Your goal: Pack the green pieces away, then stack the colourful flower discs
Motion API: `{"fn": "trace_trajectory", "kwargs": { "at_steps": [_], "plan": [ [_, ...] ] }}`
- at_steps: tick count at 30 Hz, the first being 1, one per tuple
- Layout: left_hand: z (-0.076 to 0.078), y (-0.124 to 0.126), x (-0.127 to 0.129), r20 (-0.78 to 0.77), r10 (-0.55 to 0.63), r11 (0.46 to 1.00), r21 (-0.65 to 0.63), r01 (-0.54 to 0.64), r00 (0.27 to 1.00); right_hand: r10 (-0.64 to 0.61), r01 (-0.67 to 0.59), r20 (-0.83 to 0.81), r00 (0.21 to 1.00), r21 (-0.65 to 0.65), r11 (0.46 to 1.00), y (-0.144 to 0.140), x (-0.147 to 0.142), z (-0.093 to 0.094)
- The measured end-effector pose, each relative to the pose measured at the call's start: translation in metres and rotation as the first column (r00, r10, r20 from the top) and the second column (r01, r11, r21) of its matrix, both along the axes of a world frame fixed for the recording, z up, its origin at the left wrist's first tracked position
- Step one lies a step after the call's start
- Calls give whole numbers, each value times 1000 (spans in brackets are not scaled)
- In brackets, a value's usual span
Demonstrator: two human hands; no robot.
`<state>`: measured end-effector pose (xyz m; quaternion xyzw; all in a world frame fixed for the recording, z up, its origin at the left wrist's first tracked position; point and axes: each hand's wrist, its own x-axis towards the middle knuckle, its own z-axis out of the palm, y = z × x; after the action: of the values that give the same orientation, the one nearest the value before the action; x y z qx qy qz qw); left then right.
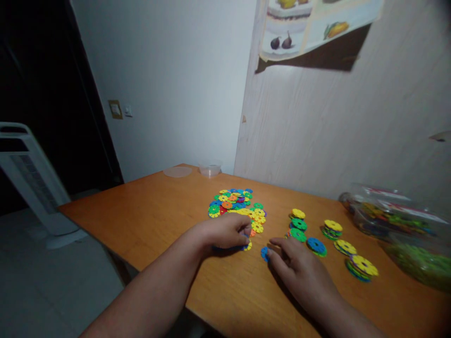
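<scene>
My left hand [230, 231] reaches across the table with its fingers curled down, at the near side of a loose pile of notched, flower-shaped plastic discs [227, 205]. At its fingertips show a bit of blue and a yellow disc [249, 246]; the fingers seem closed on a disc, partly hidden by the hand. My right hand [299, 265] rests low over the table, thumb and forefinger apart. A blue disc [264, 254] lies against its thumb tip. Beyond that hand stand short stacks of discs: a green-topped one [298, 234], a blue-topped one [316, 246] and several yellow-topped ones [364, 265].
Clear plastic bags [398, 213] of coloured pieces lie along the table's right side. At the back left are a clear tub [210, 169] and a flat round lid [177, 172]. A wall borders the wooden table [148, 211] behind; a white appliance [35, 178] stands left.
</scene>
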<state>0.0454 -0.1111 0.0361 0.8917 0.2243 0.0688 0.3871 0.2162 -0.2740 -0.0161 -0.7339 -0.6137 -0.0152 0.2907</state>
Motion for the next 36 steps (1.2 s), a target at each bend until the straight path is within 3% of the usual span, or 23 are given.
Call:
{"fn": "trace_trajectory", "kwargs": {
  "at_steps": [6,10,18,22,25,29,36],
  "plan": [
    [-14,-13,23,265,68,947,-322,21,962,165,-158,-95,982,81,984,2,-8,5],
    [-19,-15,28,309,81,906,-419,59,948,154,-146,-84,985,93,985,0,-9,10],
    [-9,0,18,195,99,991,-113,-78,976,39,-39,9,999,19,999,-4,0,18],
    [-10,8,18,209,118,989,67,-134,971,156,-157,40,987,22,987,-5,-15,20],
    [-13,12,19,197,114,974,170,-148,974,258,-255,39,965,-63,965,-6,-33,20],
    [-12,16,16,124,80,958,263,-111,989,286,-285,-18,958,-175,943,-5,-48,17],
    [1,8,2,-139,-7,915,399,63,990,186,-205,-111,976,-202,958,-5,-49,15]
  ]
}}
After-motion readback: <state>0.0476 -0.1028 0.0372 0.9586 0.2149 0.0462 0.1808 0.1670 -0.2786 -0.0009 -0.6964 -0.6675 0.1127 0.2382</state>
